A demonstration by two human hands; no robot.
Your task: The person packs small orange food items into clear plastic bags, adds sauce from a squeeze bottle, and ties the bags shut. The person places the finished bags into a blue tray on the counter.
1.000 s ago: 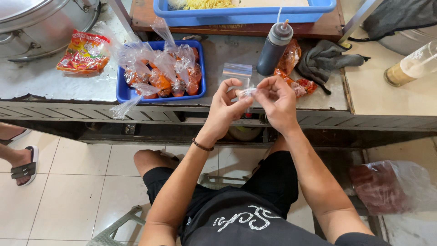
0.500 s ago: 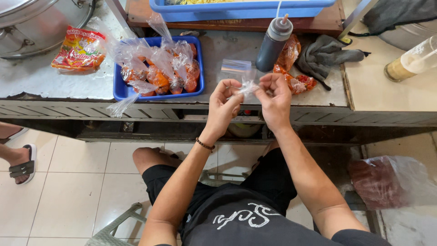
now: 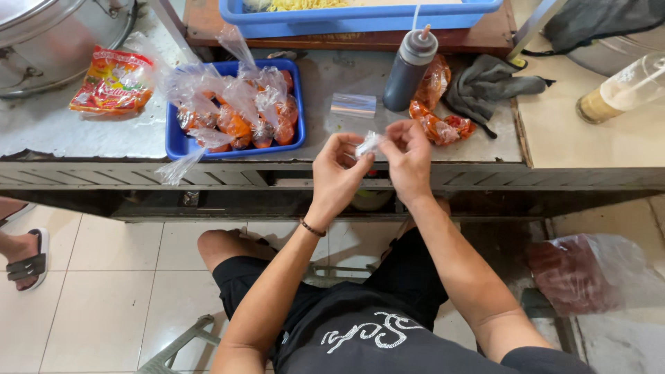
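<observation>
My left hand (image 3: pixel 337 174) and my right hand (image 3: pixel 410 161) meet at the counter's front edge, both pinching a small clear plastic bag (image 3: pixel 368 144) twisted between their fingertips. What the bag holds is hidden by my fingers. A short stack of empty clear bags (image 3: pixel 353 105) lies flat on the counter just beyond my hands. To the left, a blue tray (image 3: pixel 181 144) holds several tied bags of orange-red sauce (image 3: pixel 239 119). A dark squeeze bottle (image 3: pixel 409 69) stands behind the stack, with filled sauce bags (image 3: pixel 435 119) beside it.
A grey rag (image 3: pixel 485 84) lies right of the bottle. A red-yellow snack packet (image 3: pixel 111 80) and a metal pot (image 3: pixel 48 34) sit far left. A blue tub with noodles (image 3: pixel 360 15) stands behind. Another person's sandalled foot (image 3: pixel 26 260) is on the tiled floor, left.
Both hands have dropped slightly toward the counter's front edge while working the small bag between their fingertips. The stack of empty bags is now uncovered beyond them.
</observation>
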